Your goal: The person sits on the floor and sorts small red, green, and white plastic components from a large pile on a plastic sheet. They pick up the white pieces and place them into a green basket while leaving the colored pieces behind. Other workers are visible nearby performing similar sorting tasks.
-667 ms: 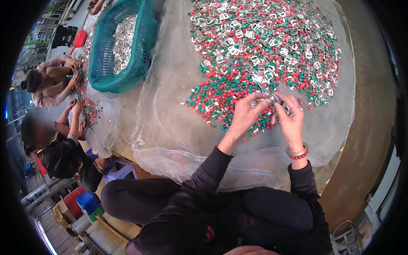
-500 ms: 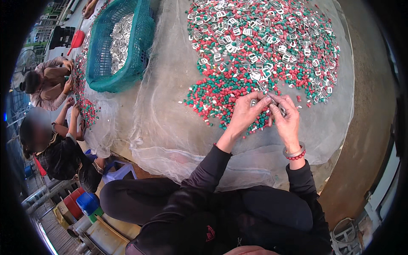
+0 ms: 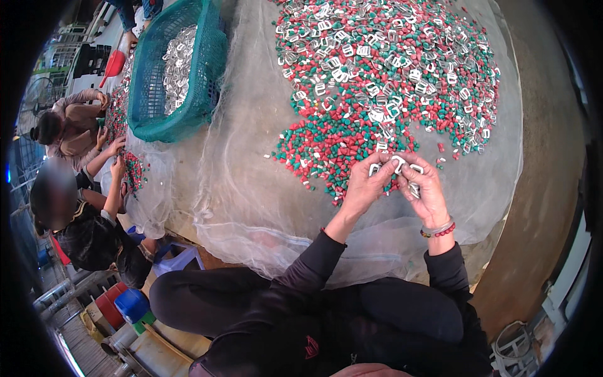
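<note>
Both hands are together over the near edge of a large spread of red, green and white pellets [image 3: 326, 141] mixed with silver metal buckles [image 3: 375, 114]. My left hand [image 3: 366, 188] is closed on a buckle [image 3: 375, 168] showing between its fingers. Another buckle [image 3: 398, 164] is pinched where the fingertips of both hands meet. My right hand [image 3: 431, 196] is closed too, with several buckles [image 3: 414, 189] gathered in its fingers and palm. How many it holds is partly hidden by the fingers.
The pellets lie on a sheer mesh cloth [image 3: 251, 182] over the work surface. Far left stands a teal plastic basket [image 3: 146, 94] of metal buckles. Two seated co-workers [image 3: 88, 217] handle pellets at the left, near a red scoop [image 3: 114, 64]. A purple stool [image 3: 179, 259] stands lower left.
My hands have drawn slightly toward me, and the buckle between my fingertips now faces up more plainly. At the far left, a co-worker's arms have shifted and another person's legs have appeared.
</note>
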The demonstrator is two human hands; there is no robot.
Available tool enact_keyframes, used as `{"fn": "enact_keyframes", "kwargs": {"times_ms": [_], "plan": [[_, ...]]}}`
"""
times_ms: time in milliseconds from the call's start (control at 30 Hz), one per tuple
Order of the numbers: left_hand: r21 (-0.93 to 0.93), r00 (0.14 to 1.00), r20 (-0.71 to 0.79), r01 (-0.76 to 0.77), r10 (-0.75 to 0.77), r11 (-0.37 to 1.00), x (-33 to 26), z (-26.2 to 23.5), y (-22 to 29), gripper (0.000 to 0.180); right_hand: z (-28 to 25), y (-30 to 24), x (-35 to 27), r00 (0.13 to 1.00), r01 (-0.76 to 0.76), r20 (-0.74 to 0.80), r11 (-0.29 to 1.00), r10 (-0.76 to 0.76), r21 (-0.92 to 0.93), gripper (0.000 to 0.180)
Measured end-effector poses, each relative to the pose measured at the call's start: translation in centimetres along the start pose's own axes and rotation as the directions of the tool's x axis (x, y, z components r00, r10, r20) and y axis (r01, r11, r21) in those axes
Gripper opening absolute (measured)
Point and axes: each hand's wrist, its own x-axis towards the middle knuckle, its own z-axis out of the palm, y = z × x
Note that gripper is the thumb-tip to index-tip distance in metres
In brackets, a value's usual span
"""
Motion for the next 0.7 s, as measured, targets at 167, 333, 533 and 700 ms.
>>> {"fn": "enact_keyframes", "kwargs": {"times_ms": [167,333,533,700], "plan": [[0.285,0.964,-0.09,-0.216,0.25,0.934,0.6,0.2,-1.9,0.022,0.6,1.1,0.0,0.996,0.072,-0.02,0.919,-0.087,-0.388,0.028],[0.301,0.999,0.009,-0.035,0.033,0.953,0.7,-0.5,-0.4,0.026,0.5,1.1,0.1,0.967,0.215,-0.03,0.876,-0.252,-0.433,0.022],[-0.18,0.976,0.076,0.213,-0.202,0.96,0.0,1.0,0.4,0.02,0.6,0.9,0.0,0.923,0.333,-0.016,0.82,-0.384,-0.466,0.017],[-0.488,0.957,0.179,0.289,-0.23,0.824,0.3,0.1,0.0,0.01,-0.2,0.8,0.6,0.927,0.364,0.105,0.799,-0.36,-0.478,0.014]]}}
